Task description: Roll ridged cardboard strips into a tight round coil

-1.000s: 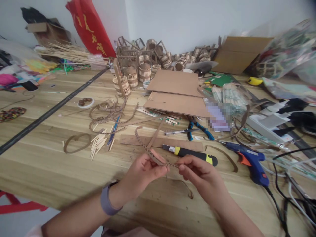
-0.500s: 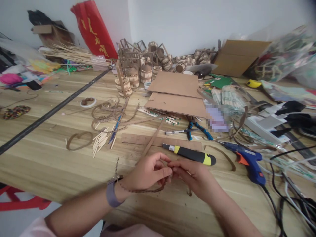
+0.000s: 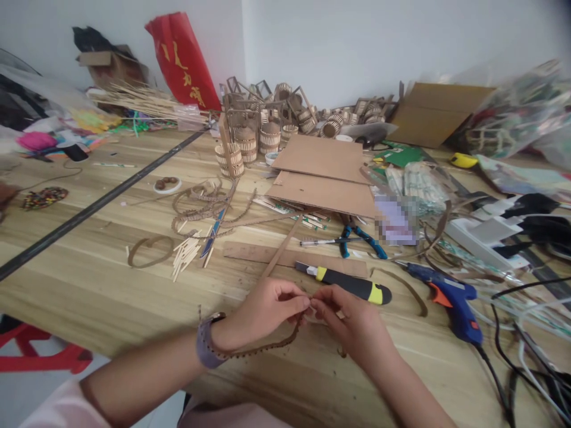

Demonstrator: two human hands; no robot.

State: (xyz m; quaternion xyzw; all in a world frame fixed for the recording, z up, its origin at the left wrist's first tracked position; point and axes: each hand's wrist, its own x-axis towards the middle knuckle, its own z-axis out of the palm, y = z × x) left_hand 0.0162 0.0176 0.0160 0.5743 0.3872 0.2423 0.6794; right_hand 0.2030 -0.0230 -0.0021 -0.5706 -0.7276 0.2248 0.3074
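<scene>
My left hand and my right hand meet fingertip to fingertip near the table's front edge, both pinched closed. A thin brown notched strip runs from the fingers, sags below my left hand and loops up over the wristwatch on my left wrist. Its end between the fingertips is mostly hidden. Just beyond my hands lies a black and yellow utility knife, blade to the left. A flat brown strip slants away behind my left hand, across a cardboard strip.
To the right lie a blue glue gun, cables and a white power strip. Blue-handled pliers, cardboard sheets and a pile of small sticks lie farther back. Small slatted buckets stand along the wall.
The view has shifted slightly, so the table contents sit a little lower and farther right. My fingertips stay together, and the notched strip now hangs in a fuller curve across the watch.
</scene>
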